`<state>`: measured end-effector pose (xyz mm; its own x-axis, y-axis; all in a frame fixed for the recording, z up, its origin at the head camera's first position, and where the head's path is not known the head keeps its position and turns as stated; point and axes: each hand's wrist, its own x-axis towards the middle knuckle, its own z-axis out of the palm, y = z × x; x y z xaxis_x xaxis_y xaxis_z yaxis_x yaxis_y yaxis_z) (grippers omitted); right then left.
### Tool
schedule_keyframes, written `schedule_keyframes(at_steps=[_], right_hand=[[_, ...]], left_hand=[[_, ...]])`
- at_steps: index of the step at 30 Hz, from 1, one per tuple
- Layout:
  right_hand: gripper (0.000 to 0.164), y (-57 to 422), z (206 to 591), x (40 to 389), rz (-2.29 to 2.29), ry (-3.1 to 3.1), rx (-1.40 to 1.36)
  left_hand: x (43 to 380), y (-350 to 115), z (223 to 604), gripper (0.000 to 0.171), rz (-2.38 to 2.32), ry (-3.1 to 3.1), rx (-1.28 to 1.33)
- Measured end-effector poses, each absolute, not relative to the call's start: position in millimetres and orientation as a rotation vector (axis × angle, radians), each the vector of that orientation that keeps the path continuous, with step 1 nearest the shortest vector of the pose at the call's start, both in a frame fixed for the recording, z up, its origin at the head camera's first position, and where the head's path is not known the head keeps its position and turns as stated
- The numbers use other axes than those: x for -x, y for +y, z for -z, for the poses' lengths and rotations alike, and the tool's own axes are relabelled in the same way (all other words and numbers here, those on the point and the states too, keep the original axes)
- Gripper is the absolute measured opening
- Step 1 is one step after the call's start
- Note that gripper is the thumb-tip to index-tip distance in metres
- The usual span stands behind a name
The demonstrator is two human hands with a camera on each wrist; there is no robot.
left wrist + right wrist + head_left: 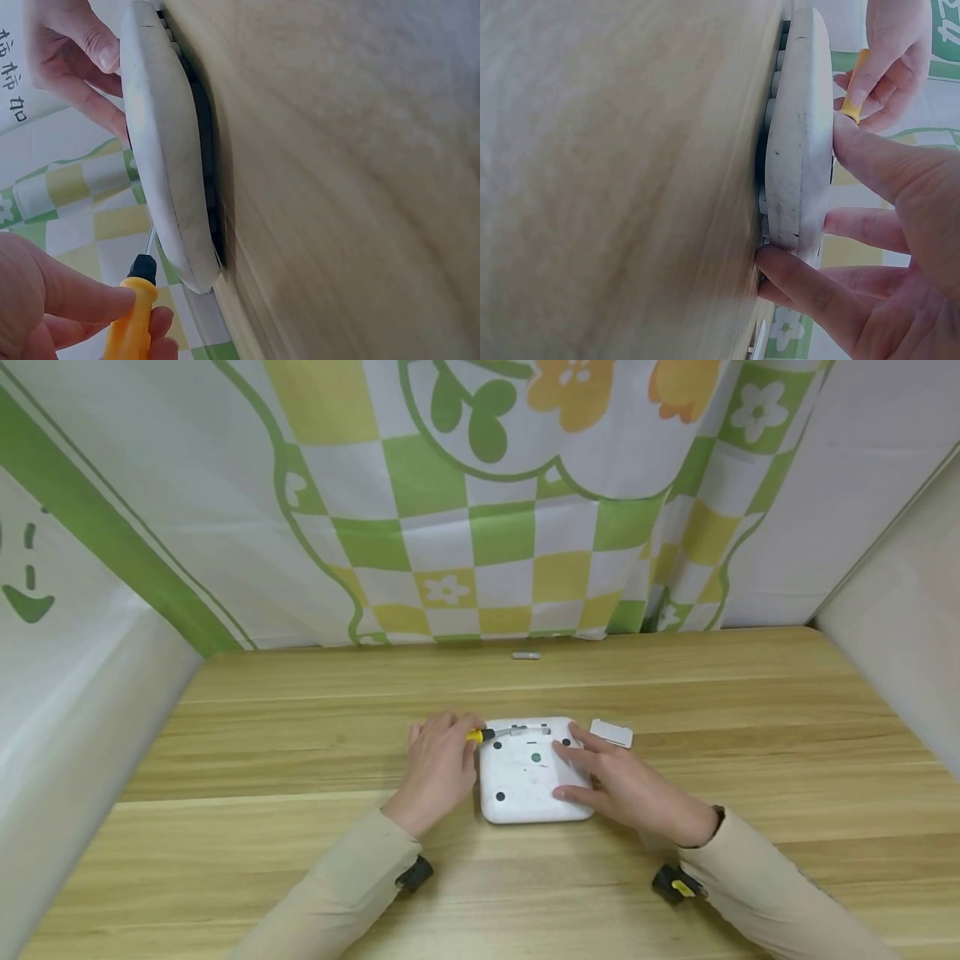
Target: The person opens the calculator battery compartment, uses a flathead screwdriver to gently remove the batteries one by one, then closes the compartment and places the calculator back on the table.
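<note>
White casing (525, 802) looks light, stiff, slightly slippery; best held by the edges beside the spread right fingers (802, 285), left fingers (82, 296) clamped on screwdriver (129, 330).

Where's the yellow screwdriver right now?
In the head view, the yellow screwdriver is pinched in the left hand, pointing rightward across the far end of the white device.

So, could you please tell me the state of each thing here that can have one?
White device: button side down on the table.
Slot: uncovered; contents unclear.
White cover: off, lying on the table.
Screwdriver: held, shaft at the slot.
Grey cylinder: lying on its side.
Left hand: gripping the screwdriver.
Right hand: holding the device's edge.
</note>
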<state>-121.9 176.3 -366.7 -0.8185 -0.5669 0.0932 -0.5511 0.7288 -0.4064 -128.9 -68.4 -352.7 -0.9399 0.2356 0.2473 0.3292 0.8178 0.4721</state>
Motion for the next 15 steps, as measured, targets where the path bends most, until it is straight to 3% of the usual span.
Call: schedule_keyframes(at_steps=[15], right_hand=[[0.060,176.7,366.7,121.6,0.655,2.885,0.929]], left_hand=[[129.8,-68.6,352.8,0.031,0.805,-2.917,0.467]])
